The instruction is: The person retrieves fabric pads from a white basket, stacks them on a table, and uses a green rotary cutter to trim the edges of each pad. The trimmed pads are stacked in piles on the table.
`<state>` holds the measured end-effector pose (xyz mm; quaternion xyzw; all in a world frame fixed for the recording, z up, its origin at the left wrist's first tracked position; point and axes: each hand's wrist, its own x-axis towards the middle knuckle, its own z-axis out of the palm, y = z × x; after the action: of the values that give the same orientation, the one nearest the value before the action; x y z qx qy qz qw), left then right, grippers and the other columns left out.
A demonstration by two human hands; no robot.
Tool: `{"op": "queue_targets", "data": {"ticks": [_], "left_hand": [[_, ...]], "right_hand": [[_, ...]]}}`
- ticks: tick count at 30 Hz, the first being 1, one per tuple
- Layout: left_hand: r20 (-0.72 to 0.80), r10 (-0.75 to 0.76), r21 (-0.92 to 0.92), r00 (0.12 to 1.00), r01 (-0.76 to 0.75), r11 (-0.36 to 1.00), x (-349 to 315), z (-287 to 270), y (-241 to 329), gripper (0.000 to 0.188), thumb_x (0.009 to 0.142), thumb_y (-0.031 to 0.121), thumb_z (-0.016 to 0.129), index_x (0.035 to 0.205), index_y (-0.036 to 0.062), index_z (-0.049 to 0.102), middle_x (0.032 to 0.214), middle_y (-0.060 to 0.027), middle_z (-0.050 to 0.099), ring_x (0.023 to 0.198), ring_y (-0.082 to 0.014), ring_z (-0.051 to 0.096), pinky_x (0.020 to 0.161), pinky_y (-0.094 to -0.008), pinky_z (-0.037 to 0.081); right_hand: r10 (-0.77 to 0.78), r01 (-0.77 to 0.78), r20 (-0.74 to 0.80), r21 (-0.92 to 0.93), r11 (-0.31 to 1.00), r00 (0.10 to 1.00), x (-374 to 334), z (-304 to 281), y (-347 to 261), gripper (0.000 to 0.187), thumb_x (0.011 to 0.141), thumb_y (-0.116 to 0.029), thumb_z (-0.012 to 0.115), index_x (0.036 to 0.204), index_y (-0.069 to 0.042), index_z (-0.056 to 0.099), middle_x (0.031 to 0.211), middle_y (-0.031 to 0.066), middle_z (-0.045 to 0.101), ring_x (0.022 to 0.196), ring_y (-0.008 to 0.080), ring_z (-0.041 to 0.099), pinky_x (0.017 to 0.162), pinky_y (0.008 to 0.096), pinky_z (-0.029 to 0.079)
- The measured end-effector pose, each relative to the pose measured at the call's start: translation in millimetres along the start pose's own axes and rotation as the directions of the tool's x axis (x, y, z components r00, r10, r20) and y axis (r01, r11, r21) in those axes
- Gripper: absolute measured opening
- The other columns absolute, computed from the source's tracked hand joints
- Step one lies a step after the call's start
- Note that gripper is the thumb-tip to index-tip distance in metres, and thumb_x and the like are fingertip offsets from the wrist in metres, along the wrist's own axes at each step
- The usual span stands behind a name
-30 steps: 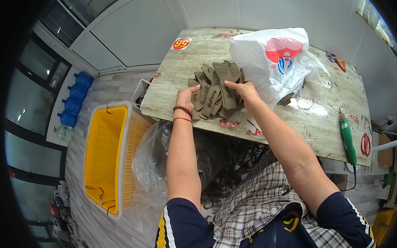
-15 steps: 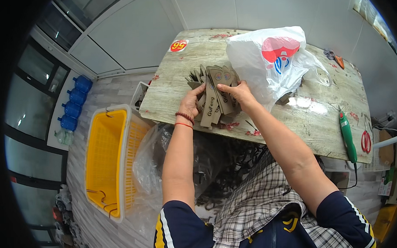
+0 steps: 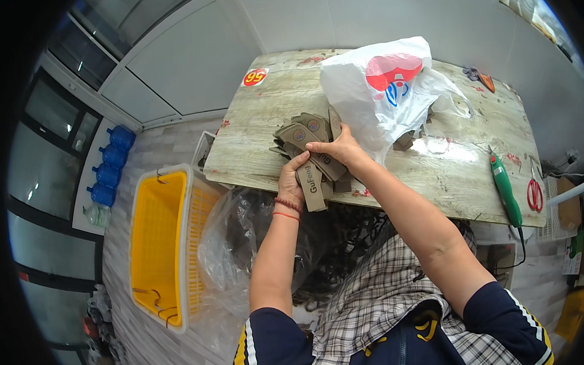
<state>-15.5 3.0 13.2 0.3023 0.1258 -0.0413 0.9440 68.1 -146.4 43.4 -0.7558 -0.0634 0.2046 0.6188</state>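
Note:
A bunch of flat olive-brown strips (image 3: 313,187) with rounded ends, dark lettering and small round emblems is fanned out at the table's near edge. My left hand (image 3: 292,175) is closed on the lower left of the bunch, thumb on top, its other fingers mostly hidden beneath. From the right, my right hand (image 3: 342,148) pinches the strips with its thumb pressed on the upper ones, close to the left thumb. Several ends stick out loosely to the left and behind. Just beyond my right hand stands a crumpled white plastic bag (image 3: 350,93) with a red and blue print.
On the wooden-topped table (image 3: 264,113), a green corded tool (image 3: 506,188) and red-handled scissors (image 3: 535,194) lie at the right. A yellow-lined basket (image 3: 156,245) stands on the floor at left, beside a clear plastic bag (image 3: 227,249) holding dark pieces.
Both hands and the strips have come nearer to me, over the table's edge. The thumbs have drawn closer together, and the strips are gathered more tightly. The view has shifted slightly.

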Motion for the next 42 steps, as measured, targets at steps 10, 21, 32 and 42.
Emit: {"op": "queue_targets", "data": {"ticks": [10, 21, 32, 42], "left_hand": [[0.091, -0.090, 0.049, 0.992, 0.085, 0.995, -45.2, 54.5, -4.2, 0.034, 0.088, 0.018, 0.060, 0.115, -0.0023, 0.058, 0.106, -0.0158, 0.066, 0.091, -0.0270, 0.067, 0.081, -0.0397, 0.057], [0.286, -0.259, 0.424, 0.922, 0.121, 0.898, -41.6, 184.9, -51.3, 0.042, 0.088, 0.025, 0.063, 0.120, -0.0009, 0.055, 0.107, -0.0138, 0.065, 0.091, -0.0232, 0.067, 0.081, -0.0347, 0.056], [0.238, -0.523, 0.605, 0.819, 0.296, 0.739, 27.4, 272.2, -162.6, 0.042, 0.085, 0.030, 0.068, 0.115, 0.0019, 0.058, 0.104, -0.0129, 0.066, 0.088, -0.0241, 0.067, 0.079, -0.0384, 0.056], [0.096, -0.501, 0.404, 0.860, 0.426, 0.810, 97.1, 207.5, -212.6, 0.029, 0.094, 0.033, 0.059, 0.100, 0.0051, 0.057, 0.104, -0.0148, 0.064, 0.092, -0.0259, 0.062, 0.083, -0.0416, 0.052]], "right_hand": [[-0.042, 0.016, 0.113, 0.222, 0.975, 0.993, -45.3, -33.8, -0.6, 0.141, 0.052, -0.037, 0.093, 0.148, 0.005, -0.001, 0.139, 0.0286, 0.039, 0.125, 0.0329, 0.047, 0.104, 0.0368, 0.039], [-0.246, 0.218, -0.085, 0.780, 0.586, 0.965, -152.0, -131.9, -13.4, 0.065, 0.076, -0.016, 0.080, 0.127, -0.002, 0.043, 0.115, 0.0117, 0.058, 0.105, 0.0203, 0.058, 0.087, 0.0337, 0.050], [-0.031, 0.384, -0.417, 0.801, 0.460, 0.908, -170.1, -240.4, 40.4, 0.041, 0.080, -0.013, 0.075, 0.115, 0.001, 0.058, 0.105, 0.0106, 0.066, 0.090, 0.0206, 0.065, 0.078, 0.0327, 0.055], [0.126, 0.325, -0.487, 0.732, 0.599, 0.864, -140.5, -275.6, 102.5, 0.033, 0.075, -0.011, 0.078, 0.099, 0.008, 0.064, 0.090, 0.0135, 0.069, 0.072, 0.0195, 0.068, 0.066, 0.0320, 0.058]]}}
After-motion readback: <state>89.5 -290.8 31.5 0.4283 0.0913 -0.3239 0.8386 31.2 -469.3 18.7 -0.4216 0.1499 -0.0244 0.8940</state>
